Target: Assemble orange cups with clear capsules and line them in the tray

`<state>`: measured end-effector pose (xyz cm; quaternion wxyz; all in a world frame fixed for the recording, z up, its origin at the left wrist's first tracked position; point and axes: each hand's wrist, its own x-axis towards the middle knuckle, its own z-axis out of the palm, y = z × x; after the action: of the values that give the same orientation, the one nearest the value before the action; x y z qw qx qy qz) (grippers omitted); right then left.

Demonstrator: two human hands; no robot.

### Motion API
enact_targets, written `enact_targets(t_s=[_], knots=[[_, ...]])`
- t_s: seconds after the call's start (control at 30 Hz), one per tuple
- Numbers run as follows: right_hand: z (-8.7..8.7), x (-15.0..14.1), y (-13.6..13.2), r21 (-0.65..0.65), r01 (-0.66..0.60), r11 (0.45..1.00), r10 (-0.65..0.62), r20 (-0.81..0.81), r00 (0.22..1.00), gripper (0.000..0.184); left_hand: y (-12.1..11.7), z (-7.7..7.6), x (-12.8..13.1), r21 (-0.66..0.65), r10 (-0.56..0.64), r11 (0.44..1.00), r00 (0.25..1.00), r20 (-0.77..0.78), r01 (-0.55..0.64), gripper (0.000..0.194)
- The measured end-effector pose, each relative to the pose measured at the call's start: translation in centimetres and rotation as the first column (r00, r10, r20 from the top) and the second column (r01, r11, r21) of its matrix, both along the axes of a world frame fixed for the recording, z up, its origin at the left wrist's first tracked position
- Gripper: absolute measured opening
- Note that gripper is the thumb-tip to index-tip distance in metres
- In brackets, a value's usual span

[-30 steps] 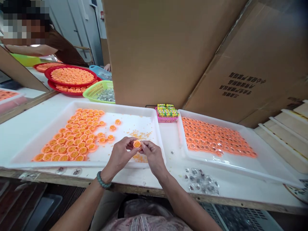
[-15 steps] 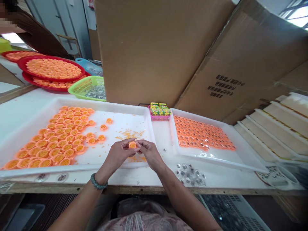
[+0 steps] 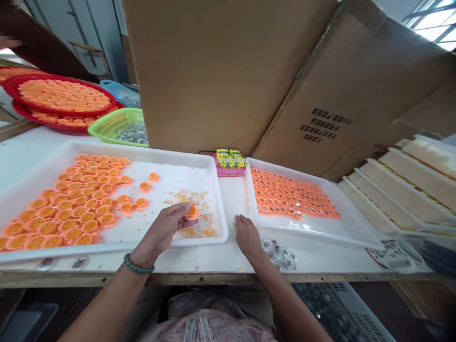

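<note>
Big cardboard sheets (image 3: 199, 71) stand behind a white table (image 3: 231, 206). Left of the left fingers, a white tray (image 3: 117, 248) holds rows of orange caps (image 3: 74, 204); orange crumbs (image 3: 194, 195) lie just past the fingertips. Right of the right fingers sits a second white tray (image 3: 313, 228), packed with orange pieces (image 3: 288, 194). Farther left, beyond the fingers, are stacked red trays (image 3: 60, 113) and a green basket (image 3: 114, 128). A small pink box (image 3: 230, 173) sits ahead of the right fingers.

Left hand (image 3: 162, 228): fingers closed, pinching one orange cap (image 3: 192, 212) above the left tray. Right hand (image 3: 248, 236): fingers open, empty, resting at the table by the right tray's corner, just beside a clear plastic pile (image 3: 280, 255).
</note>
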<state>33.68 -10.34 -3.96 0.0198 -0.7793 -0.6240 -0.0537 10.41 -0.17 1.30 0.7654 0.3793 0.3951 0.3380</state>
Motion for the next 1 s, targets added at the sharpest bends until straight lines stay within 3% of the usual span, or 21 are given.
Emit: enact_targets(t_s=[0.2, 0.4, 0.5, 0.57, 0.63, 0.7, 0.73, 0.8, 0.87, 0.9, 1.0], knots=[[-1.0, 0.4, 0.4, 0.000, -0.086, 0.996, 0.085, 0.144, 0.986, 0.019, 0.3, -0.3, 0.0, -0.071, 0.087, 0.994, 0.996, 0.016, -0.086, 0.011], [-1.7, 0.9, 0.8, 0.065, -0.033, 0.997, 0.022, 0.161, 0.987, 0.015, 0.3, -0.2, 0.0, -0.085, 0.146, 0.986, 0.988, 0.052, -0.141, 0.015], [-1.9, 1.0, 0.7, 0.140, -0.011, 0.990, 0.004, 0.054, 0.999, 0.022, 0.5, -0.3, -0.2, -0.124, 0.134, 0.985, 0.983, 0.129, -0.118, 0.018], [-1.1, 0.7, 0.5, 0.265, 0.011, 0.964, 0.019, -0.113, 0.993, 0.025, 0.6, -0.5, -0.4, -0.144, 0.125, 0.985, 0.973, 0.191, -0.099, 0.014], [0.5, -0.1, 0.5, 0.397, 0.094, 0.913, 0.051, -0.340, 0.939, 0.026, 0.7, -0.6, -0.6, -0.153, 0.111, 0.985, 0.965, 0.237, -0.076, 0.010], [2.5, -1.3, 0.9, 0.441, 0.214, 0.872, 0.108, -0.598, 0.794, 0.025, 0.7, -0.6, -0.6, -0.152, 0.090, 0.987, 0.965, 0.247, -0.053, 0.007], [3.5, -2.0, 1.2, 0.423, 0.263, 0.867, 0.149, -0.725, 0.673, 0.024, 0.7, -0.6, -0.6, -0.155, 0.082, 0.987, 0.968, 0.239, -0.045, 0.005], [5.1, -3.5, 2.0, 0.341, 0.314, 0.886, 0.226, -0.909, 0.350, 0.025, 0.7, -0.6, -0.6, -0.161, 0.078, 0.986, 0.973, 0.216, -0.043, 0.004], [5.9, -4.8, 2.8, 0.261, 0.296, 0.919, 0.263, -0.964, 0.033, 0.026, 0.7, -0.6, -0.5, -0.161, 0.086, 0.986, 0.976, 0.202, -0.053, 0.008], [6.0, -5.4, 3.1, 0.237, 0.278, 0.931, 0.270, -0.959, -0.087, 0.026, 0.7, -0.7, -0.5, -0.155, 0.086, 0.986, 0.976, 0.199, -0.056, 0.012], [5.9, -6.6, 3.5, 0.207, 0.242, 0.948, 0.276, -0.914, -0.298, 0.028, 0.6, -0.6, -0.5, -0.128, 0.073, 0.991, 0.978, 0.195, -0.048, 0.024]])
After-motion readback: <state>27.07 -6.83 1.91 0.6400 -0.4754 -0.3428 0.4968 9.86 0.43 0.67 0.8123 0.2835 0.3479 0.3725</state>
